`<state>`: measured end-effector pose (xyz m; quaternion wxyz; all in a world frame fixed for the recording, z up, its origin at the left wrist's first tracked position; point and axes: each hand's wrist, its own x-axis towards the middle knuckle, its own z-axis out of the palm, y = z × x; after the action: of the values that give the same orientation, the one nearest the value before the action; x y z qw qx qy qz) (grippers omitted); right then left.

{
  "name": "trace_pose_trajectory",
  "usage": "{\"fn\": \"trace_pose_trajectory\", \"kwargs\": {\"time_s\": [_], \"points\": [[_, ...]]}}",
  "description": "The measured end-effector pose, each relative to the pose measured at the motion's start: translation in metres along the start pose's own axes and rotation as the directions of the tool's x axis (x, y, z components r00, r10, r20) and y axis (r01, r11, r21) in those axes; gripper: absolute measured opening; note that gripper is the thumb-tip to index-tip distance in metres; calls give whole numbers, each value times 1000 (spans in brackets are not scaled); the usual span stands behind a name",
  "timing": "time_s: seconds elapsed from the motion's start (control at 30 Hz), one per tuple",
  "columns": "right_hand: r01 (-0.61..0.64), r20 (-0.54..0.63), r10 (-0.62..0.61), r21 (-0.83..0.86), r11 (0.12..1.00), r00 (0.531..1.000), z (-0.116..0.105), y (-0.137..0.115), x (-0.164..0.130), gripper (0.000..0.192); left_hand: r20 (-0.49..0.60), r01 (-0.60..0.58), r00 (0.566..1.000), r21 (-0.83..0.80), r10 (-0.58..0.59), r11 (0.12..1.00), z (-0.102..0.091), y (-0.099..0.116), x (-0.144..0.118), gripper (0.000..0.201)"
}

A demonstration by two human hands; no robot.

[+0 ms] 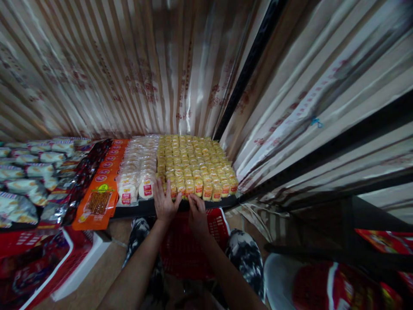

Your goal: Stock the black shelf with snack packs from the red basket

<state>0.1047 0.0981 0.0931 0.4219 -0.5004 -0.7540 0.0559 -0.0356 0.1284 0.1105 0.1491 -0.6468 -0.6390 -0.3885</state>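
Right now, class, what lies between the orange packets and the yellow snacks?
In the head view, two rows of clear-wrapped white snacks lie between the orange packets and the yellow snacks.

Dim light left the lower right of the frame in deep shadow; the curtain (306,99) at upper right was paler. Faint glints marked the yellow packets (189,165) at centre. Edges looked stretched and soft.

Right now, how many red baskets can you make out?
2 clearly: one red basket below the left hand and right hand; a second red basket at lower left, with packs inside. More may be hidden in shadow.
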Motion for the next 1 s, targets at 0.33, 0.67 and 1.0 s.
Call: {"fn": "trace_pose_trajectory", "kwargs": {"time_s": [0.33, 0.67, 1.0], "points": [[46, -37, -43, 75, 996, 998, -4, 1, -3, 58, -10, -62, 998, 0, 62, 998, -3, 0, -4, 59], [-104, -34, 117, 266, 958, 993, -16, -1, 2, 49, 308, -436, 804, -275, 508, 857, -9, 8, -56, 45], [-75, 68, 61, 229, 970, 996, -29, 1, 13, 47, 222, -494, 803, -272, 553, 826, 8, 10, -46, 46]]}}
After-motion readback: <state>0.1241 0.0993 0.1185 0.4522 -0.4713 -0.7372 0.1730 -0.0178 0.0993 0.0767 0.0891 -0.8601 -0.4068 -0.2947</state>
